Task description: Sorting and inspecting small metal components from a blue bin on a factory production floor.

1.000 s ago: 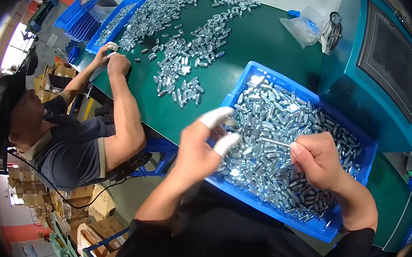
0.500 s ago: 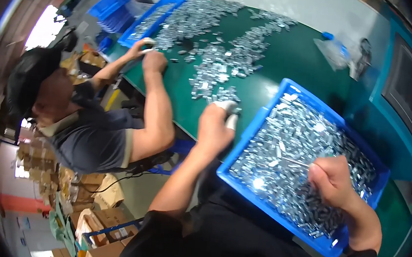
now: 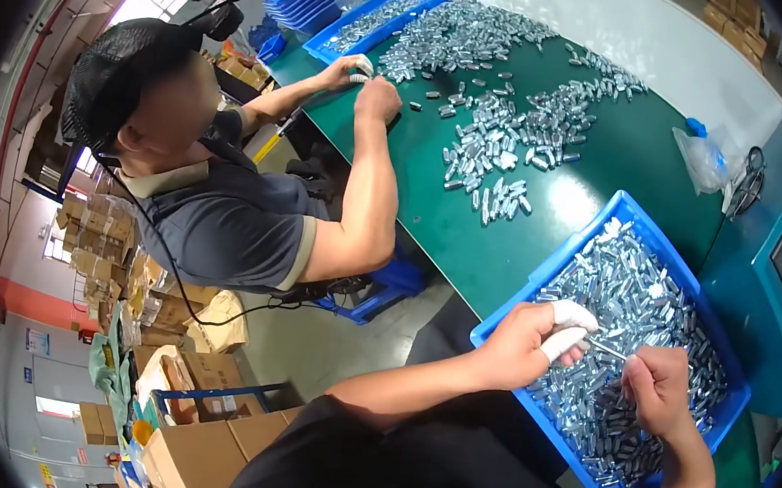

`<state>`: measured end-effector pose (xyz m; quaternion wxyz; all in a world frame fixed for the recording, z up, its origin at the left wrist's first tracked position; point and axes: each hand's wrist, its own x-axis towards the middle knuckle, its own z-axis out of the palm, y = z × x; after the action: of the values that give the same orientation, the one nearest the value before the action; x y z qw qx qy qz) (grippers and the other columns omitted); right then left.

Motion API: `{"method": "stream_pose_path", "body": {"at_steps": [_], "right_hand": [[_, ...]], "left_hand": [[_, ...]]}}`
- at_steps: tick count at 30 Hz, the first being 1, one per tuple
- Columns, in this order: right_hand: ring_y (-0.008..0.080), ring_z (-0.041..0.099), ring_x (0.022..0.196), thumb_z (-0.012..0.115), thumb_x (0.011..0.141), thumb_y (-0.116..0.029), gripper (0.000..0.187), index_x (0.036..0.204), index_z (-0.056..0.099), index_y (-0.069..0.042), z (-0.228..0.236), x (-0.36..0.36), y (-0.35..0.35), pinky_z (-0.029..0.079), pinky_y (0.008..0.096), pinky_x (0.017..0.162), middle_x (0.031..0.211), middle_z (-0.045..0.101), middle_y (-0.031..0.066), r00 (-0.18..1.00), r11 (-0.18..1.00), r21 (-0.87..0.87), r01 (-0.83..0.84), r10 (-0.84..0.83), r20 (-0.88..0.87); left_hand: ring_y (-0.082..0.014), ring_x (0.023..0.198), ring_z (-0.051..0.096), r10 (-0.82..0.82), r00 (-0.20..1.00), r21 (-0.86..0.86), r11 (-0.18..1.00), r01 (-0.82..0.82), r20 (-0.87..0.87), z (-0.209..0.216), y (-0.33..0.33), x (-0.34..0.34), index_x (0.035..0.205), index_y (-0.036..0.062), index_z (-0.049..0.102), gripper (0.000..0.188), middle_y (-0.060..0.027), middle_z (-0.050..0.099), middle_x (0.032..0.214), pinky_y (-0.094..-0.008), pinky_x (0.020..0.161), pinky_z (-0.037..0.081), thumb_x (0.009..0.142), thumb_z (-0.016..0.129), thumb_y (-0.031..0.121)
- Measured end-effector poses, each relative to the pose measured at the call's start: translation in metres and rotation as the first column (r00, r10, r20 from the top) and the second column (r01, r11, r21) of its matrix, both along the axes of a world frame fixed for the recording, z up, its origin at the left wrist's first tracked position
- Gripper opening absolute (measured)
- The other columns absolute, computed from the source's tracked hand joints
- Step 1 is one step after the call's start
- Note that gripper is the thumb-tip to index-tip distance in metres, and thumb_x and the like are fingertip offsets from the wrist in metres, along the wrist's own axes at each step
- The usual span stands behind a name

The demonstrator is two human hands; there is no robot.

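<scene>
Head view: both hands over blue bin [image 3: 538, 279] of metal parts on green desk [image 3: 468, 223]. Left hand [image 3: 532, 340] and right hand [image 3: 658, 387] pinch a thin pin [image 3: 607, 349] between them.

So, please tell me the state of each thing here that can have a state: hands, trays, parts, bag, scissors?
left hand: over the tray, fingertips wrapped white, pinching a small part
right hand: over the tray, holding a thin metal pin
near blue tray: full of small metal parts
far blue tray: partly filled
loose metal parts: scattered on the green table
plastic bag: crumpled
scissors: lying flat, blades not clear
</scene>
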<state>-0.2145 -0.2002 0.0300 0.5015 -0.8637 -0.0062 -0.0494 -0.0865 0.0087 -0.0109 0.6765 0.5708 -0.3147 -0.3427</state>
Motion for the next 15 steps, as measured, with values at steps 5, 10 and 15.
{"method": "stream_pose_path", "body": {"at_steps": [5, 10, 15], "right_hand": [[0.0173, 0.052, 0.041, 0.053, 0.095, -0.011, 0.038, 0.058, 0.054, -0.004, -0.002, -0.002, 0.0, 0.038, 0.0309, 0.044, 0.049, 0.053, 0.0052, 1.0, 1.0, 0.015, 0.028, -0.027, -0.013], [0.017, 0.052, 0.043, 0.052, 0.098, -0.015, 0.041, 0.058, 0.054, -0.006, -0.015, -0.005, 0.006, 0.039, 0.031, 0.045, 0.05, 0.053, 0.0045, 1.0, 0.999, -0.031, -0.011, 0.012, 0.017], [0.0287, 0.056, 0.051, 0.061, 0.092, -0.011, 0.025, 0.068, 0.059, -0.005, -0.016, -0.001, 0.01, 0.041, 0.0372, 0.05, 0.059, 0.055, 0.0103, 0.991, 0.984, -0.175, -0.017, 0.04, 0.127]], "left_hand": [[-0.0101, 0.084, 0.066, -0.003, 0.998, 0.025, 1.0, 0.001, 0.06, -0.004, 0.002, -0.002, 0.118, 0.0009, 0.065, 0.02, -0.0063, 0.069, 0.095, -0.0252, 0.075, 0.054, 0.099, 0.06, 0.001], [-0.0093, 0.076, 0.065, -0.104, 0.981, -0.073, 0.993, 0.093, -0.165, -0.006, -0.006, -0.004, 0.111, 0.0016, 0.063, 0.015, -0.0057, 0.071, 0.089, -0.0256, 0.069, 0.054, 0.097, 0.063, 0.001], [-0.0108, 0.076, 0.067, -0.188, 0.942, -0.007, 0.981, 0.194, -0.279, 0.003, -0.003, 0.005, 0.103, 0.0018, 0.06, 0.009, -0.0065, 0.071, 0.089, -0.0269, 0.069, 0.055, 0.096, 0.065, 0.002]]}}
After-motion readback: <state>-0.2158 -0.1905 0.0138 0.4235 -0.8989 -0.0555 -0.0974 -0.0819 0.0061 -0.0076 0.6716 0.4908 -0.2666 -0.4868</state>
